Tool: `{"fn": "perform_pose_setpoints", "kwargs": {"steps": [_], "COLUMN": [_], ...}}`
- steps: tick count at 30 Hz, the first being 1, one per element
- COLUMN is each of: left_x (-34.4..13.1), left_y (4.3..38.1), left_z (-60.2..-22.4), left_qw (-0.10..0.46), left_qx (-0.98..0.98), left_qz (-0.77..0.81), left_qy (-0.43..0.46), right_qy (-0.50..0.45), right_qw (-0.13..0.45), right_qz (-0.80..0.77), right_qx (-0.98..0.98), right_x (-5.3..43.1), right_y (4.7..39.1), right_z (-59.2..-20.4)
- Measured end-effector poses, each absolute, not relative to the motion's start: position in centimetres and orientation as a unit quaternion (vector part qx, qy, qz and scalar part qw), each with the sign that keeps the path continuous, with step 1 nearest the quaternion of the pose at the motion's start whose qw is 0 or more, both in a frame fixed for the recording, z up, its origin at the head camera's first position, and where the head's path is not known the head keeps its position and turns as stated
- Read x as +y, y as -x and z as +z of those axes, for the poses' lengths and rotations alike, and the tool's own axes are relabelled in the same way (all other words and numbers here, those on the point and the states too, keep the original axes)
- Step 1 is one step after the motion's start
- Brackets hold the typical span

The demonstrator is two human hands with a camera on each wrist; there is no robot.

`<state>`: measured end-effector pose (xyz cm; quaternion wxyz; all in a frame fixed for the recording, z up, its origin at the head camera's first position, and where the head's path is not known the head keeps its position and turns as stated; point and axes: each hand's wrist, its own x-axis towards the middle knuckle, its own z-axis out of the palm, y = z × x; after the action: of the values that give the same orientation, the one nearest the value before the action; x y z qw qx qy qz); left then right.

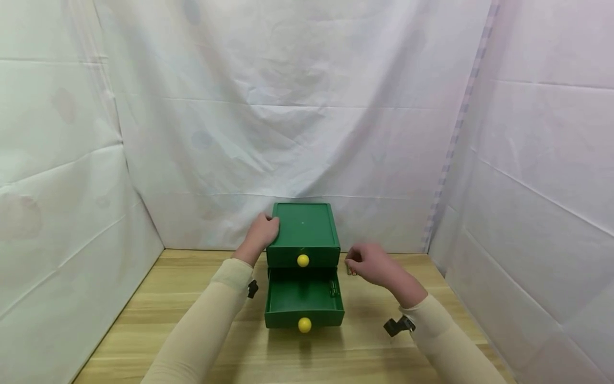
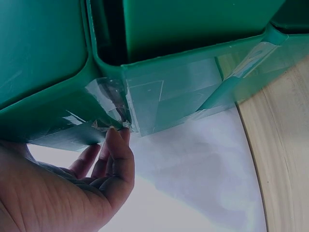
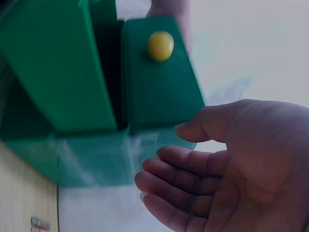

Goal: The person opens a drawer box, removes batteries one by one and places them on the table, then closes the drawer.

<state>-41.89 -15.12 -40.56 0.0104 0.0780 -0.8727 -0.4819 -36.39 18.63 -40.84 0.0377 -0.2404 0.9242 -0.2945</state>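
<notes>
A green drawer cabinet [image 1: 307, 226] with yellow knobs stands on the table, its lower drawer [image 1: 283, 301] pulled out. My left hand [image 1: 263, 230] holds the cabinet at its left edge; in the left wrist view its bent fingers [image 2: 120, 164] touch the taped side wall. To the right of the cabinet is my right hand [image 1: 371, 262], blurred in the head view. Its fingers are loosely bent and hold nothing in the right wrist view. Small batteries [image 3: 41, 223] lie on the table near it. Dark battery-like cylinders [image 1: 334, 288] lie along the drawer's right wall.
The upper drawer [image 1: 283, 257] is pushed in. A light wooden table [image 1: 192, 288] carries the cabinet. White cloth hangs behind [image 1: 307, 133] and on both sides, close to the cabinet's back.
</notes>
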Motion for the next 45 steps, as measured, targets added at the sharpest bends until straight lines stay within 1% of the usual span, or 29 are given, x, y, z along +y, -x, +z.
{"fn": "perform_pose_setpoints", "kwargs": {"steps": [5,14,19,27,32,38,45], "left_x": [-15.0,-15.0,-14.9,-15.1,-15.1,-15.0,-15.1], "left_y": [41.9,41.9,41.9,42.0,41.9,41.9,41.8], "left_z": [-40.5,-40.6,-40.6,-40.7,-40.5,-40.6,-40.5], "left_qw": [0.012,0.015,0.016,0.009,0.009,0.016,0.013], "left_qx": [-0.871,-0.873,-0.872,-0.872,-0.872,-0.873,-0.87], "left_qz": [-0.485,-0.482,-0.483,-0.484,-0.483,-0.482,-0.487], "left_qy": [-0.078,-0.076,-0.075,-0.077,-0.075,-0.073,-0.073], "right_qy": [0.273,0.313,0.352,0.403,0.412,0.401,0.405], "right_qw": [0.046,0.064,0.061,0.057,0.032,-0.021,-0.077], "right_qz": [-0.272,-0.241,-0.159,-0.017,0.048,0.128,0.21], "right_qx": [0.922,0.916,0.921,0.913,0.909,0.907,0.886], "right_x": [17.4,15.5,14.2,12.0,11.4,10.6,10.0], "right_y": [35.0,33.5,32.8,32.7,32.7,32.7,32.3], "right_z": [-40.3,-40.1,-40.5,-41.6,-42.4,-43.4,-43.5]}}
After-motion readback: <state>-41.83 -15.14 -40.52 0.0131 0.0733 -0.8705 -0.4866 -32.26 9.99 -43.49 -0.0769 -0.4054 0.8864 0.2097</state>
